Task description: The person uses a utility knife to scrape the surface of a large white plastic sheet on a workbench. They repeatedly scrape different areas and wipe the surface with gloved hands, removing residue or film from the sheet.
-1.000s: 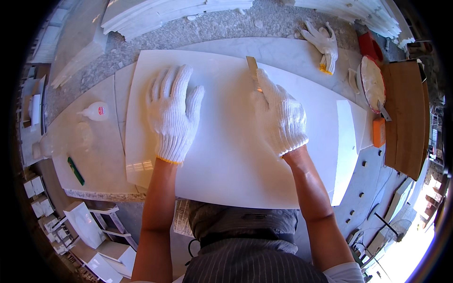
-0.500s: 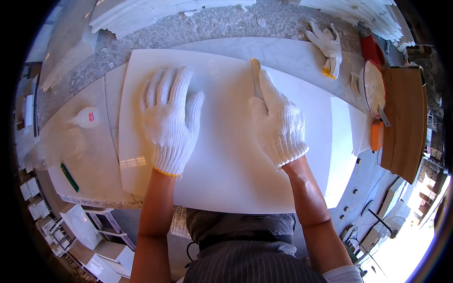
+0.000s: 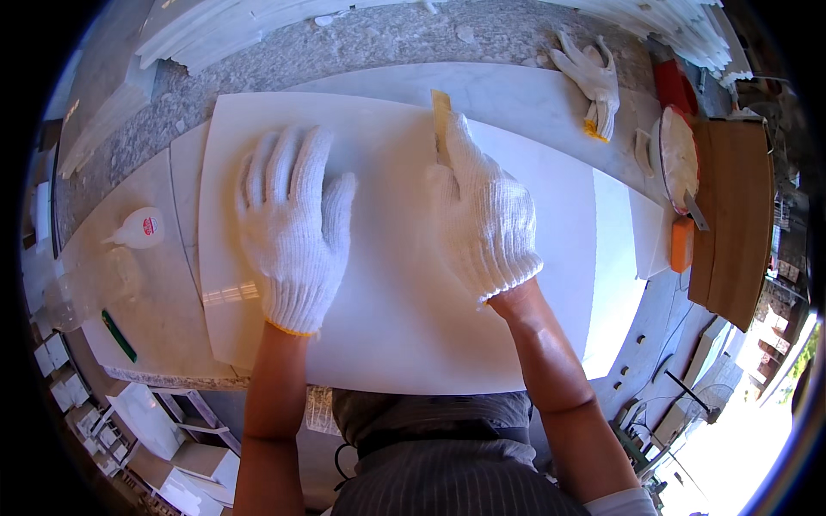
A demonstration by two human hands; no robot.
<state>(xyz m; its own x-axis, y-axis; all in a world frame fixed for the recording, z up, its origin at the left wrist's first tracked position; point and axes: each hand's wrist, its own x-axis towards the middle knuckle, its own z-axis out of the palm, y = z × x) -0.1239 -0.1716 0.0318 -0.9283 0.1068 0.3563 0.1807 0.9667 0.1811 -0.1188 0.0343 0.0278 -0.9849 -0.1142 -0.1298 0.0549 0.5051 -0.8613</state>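
Hiding most of a thin tan strip (image 3: 442, 116), the right hand (image 3: 482, 215) in its knitted white glove closes around it, so only the flat upper end shows past the fingertips; what kind of tool it is cannot be told. The left hand (image 3: 292, 228), gloved alike, lies open with fingers spread, palm flat on the smooth white slab (image 3: 387, 335). The strip rests on the slab's far edge. A spare glove (image 3: 592, 82) lies well apart.

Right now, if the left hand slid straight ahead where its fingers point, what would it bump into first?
Probably nothing soon: the left hand lies flat on the white slab, fingers pointing at its far edge, then grey stone and stacked slabs beyond.
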